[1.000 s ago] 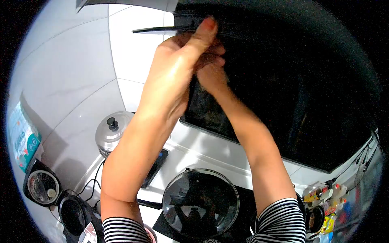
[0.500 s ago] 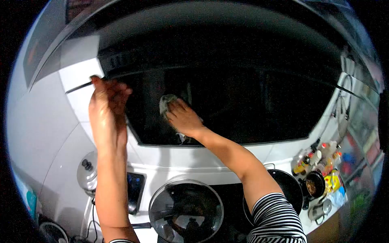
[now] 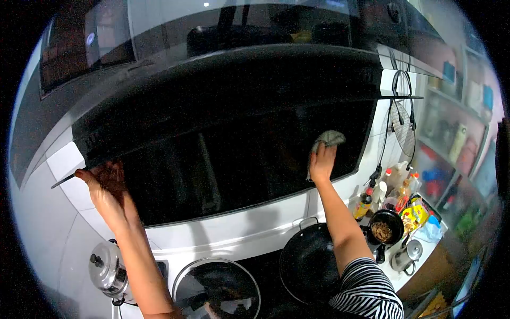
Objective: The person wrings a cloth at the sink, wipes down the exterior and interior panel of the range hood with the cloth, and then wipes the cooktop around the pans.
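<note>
My right hand (image 3: 322, 162) presses a crumpled pale cloth (image 3: 331, 138) flat against the right part of the dark glossy panel (image 3: 249, 175) of a range hood. The cloth sticks out above and beside the fingers. At the far left, my left hand (image 3: 109, 189) grips the long dark flap (image 3: 66, 181) of the hood by its left end. Its thumb lies over the edge, while the fingers are dim in the shade. Below the hands sit a wok with a glass lid (image 3: 218, 290) and an uncovered black wok (image 3: 305, 266).
A steel pot (image 3: 109, 268) stands at the left. Sauce bottles (image 3: 364, 204), a small pan of food (image 3: 381, 231), a yellow packet (image 3: 414, 218) and a metal jug (image 3: 406, 258) crowd the right counter. A strainer (image 3: 404, 127) hangs on the wall.
My right hand has carried the cloth from the left part of the panel to its right part. My left hand keeps its place at the flap's left end. The view has turned right.
</note>
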Motion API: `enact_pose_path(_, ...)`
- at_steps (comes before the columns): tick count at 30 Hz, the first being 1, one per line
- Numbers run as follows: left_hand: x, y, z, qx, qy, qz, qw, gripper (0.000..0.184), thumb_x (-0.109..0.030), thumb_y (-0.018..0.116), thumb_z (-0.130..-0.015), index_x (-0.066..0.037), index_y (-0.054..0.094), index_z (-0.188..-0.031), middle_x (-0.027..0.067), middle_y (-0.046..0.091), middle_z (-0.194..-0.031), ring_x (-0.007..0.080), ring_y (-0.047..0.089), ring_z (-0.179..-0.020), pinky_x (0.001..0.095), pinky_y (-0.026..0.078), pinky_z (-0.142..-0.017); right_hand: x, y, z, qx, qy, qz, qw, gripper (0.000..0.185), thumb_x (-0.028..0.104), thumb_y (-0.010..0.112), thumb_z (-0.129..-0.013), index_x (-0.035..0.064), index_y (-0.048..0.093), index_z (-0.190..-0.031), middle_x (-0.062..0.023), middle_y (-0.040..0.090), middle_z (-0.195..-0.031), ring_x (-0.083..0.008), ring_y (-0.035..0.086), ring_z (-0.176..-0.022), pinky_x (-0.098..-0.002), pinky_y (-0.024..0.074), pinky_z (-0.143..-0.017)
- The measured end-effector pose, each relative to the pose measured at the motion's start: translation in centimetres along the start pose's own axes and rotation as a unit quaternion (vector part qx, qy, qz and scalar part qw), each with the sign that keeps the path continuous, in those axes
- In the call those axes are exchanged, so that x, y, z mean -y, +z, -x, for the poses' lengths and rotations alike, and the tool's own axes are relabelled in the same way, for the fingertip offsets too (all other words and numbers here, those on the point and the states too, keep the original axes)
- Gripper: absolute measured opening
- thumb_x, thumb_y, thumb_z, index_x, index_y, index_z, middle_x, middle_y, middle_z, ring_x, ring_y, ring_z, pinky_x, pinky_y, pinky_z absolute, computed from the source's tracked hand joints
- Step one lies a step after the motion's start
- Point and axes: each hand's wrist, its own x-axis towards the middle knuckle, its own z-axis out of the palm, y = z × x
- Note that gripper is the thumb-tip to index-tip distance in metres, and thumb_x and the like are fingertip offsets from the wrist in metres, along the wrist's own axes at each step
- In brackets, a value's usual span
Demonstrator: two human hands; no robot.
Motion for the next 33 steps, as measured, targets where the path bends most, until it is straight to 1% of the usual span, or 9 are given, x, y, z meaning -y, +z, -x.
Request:
enact_pose_path(6,-0.5,0.6,-0.5,0.034,-0.019,-0.05,0.998,0.041,-0.047,0.053,-0.082,-0.007,0.053,-0.084,0.0068,0.054,-0.08,0.0183,0.05,-0.076,0.0327,0.041,-0.077,-9.4,2.7,0.5,-0.034,0.08,-0.049,0.995,0.051,0.026,0.043,-0.085,-0.0057,0.037,-0.124,-0.0288,0.035,-0.127,-0.0452,0.029,-0.119,-0.0474,0.0183,-0.104)
enact_pose_path(11,-1.1,0.8,-1.3,0.057,-0.028,-0.067,0.996,0.039,-0.045,0.058,-0.079,-0.007,0.051,-0.084,0.0065,0.054,-0.075,0.0189,0.051,-0.072,0.0316,0.043,-0.072,-11.7,1.9,-2.2,-0.014,0.033,-0.126,0.991,0.062,0.023,0.046,-0.077,-0.008,0.028,-0.127,-0.0264,0.03,-0.131,-0.0421,0.025,-0.123,-0.0447,0.0152,-0.106)
enact_pose_path(16,-1.6,1.3,-1.2,0.076,-0.024,-0.088,0.993,0.039,-0.043,0.061,-0.078,-0.006,0.051,-0.087,0.0058,0.056,-0.075,0.0165,0.055,-0.07,0.0286,0.046,-0.068,-9.5,4.3,-5.8,-0.124,0.01,-0.045,0.991,0.061,0.042,0.035,-0.089,-0.0047,0.031,-0.127,-0.0277,0.031,-0.13,-0.0458,0.026,-0.121,-0.0491,0.0175,-0.103)
enact_pose_path(20,-2.4,1.6,-1.2,0.061,-0.034,-0.109,0.992,0.04,-0.044,0.063,-0.076,-0.006,0.052,-0.086,0.0058,0.058,-0.073,0.0153,0.054,-0.063,0.0262,0.046,-0.063,-2.1,3.4,-7.5,-0.182,-0.042,-0.031,0.982,0.057,0.033,0.044,-0.087,-0.0051,0.031,-0.127,-0.0308,0.029,-0.13,-0.05,0.025,-0.12,-0.0524,0.0174,-0.101)
enact_pose_path(21,-2.5,1.5,-1.3,0.067,-0.045,-0.125,0.989,0.04,-0.043,0.063,-0.077,-0.006,0.052,-0.086,0.0058,0.058,-0.073,0.0147,0.054,-0.063,0.0255,0.046,-0.062,0.9,1.9,-7.7,-0.1,-0.031,-0.023,0.994,0.057,0.028,0.049,-0.085,-0.0057,0.032,-0.127,-0.0317,0.029,-0.129,-0.0499,0.023,-0.121,-0.0535,0.0167,-0.102)
enact_pose_path(22,-2.7,1.3,-1.5,0.074,-0.056,-0.142,0.986,0.04,-0.042,0.063,-0.077,-0.005,0.053,-0.087,0.0058,0.058,-0.074,0.0141,0.054,-0.062,0.0248,0.045,-0.062,4.6,0.3,-7.8,-0.1,-0.068,-0.012,0.993,0.051,0.026,0.051,-0.084,-0.0077,0.036,-0.12,-0.0312,0.034,-0.124,-0.0473,0.028,-0.117,-0.0519,0.0179,-0.101)
enact_pose_path(26,-3.3,1.0,-1.3,0.078,-0.065,-0.133,0.986,0.04,-0.04,0.065,-0.076,-0.004,0.054,-0.089,0.0058,0.058,-0.072,0.0131,0.055,-0.064,0.0235,0.045,-0.061,16.5,-0.8,-6.5,-0.06,-0.162,-0.073,0.982,0.05,0.028,0.056,-0.081,-0.0057,0.041,-0.114,-0.0291,0.04,-0.115,-0.0447,0.035,-0.111,-0.0549,0.0207,-0.098)
enact_pose_path(28,-3.4,0.4,-1.2,0.103,-0.079,-0.137,0.982,0.042,-0.04,0.065,-0.076,-0.002,0.053,-0.089,0.0065,0.058,-0.075,0.0139,0.055,-0.064,0.023,0.044,-0.062,23.1,-2.4,-6.2,0.021,-0.218,-0.067,0.973,0.048,0.029,0.056,-0.081,-0.0038,0.042,-0.113,-0.0269,0.041,-0.112,-0.0432,0.037,-0.109,-0.0547,0.0216,-0.098)
enact_pose_path(33,-4.6,-1.1,-1.4,0.165,-0.118,-0.129,0.971,0.043,-0.038,0.062,-0.08,0.003,0.053,-0.09,0.009,0.057,-0.077,0.0155,0.055,-0.068,0.0258,0.045,-0.066,35.0,-0.6,-3.5,0.009,-0.326,-0.137,0.935,0.051,0.037,0.055,-0.079,-0.0016,0.048,-0.112,-0.0255,0.048,-0.11,-0.0425,0.041,-0.108,-0.0538,0.023,-0.1)
